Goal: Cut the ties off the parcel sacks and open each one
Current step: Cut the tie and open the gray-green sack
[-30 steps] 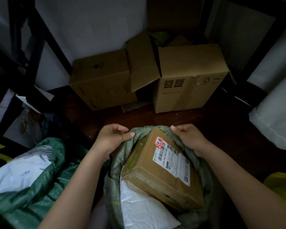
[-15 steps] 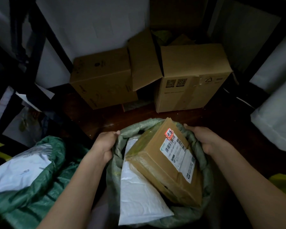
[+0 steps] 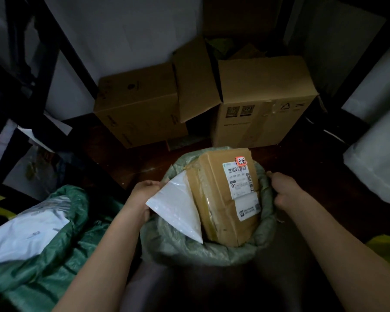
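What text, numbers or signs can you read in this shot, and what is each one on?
Brown parcel in the sack, white shipping label: barcode, a number line too blurred to quote.
Red sticker at the label's top: handwritten characters, unreadable.
Lower white label: round logo, text too small.
Carton behind: two QR codes, a triangular symbol; print below blurred.
Left carton: faint round mark, unreadable.
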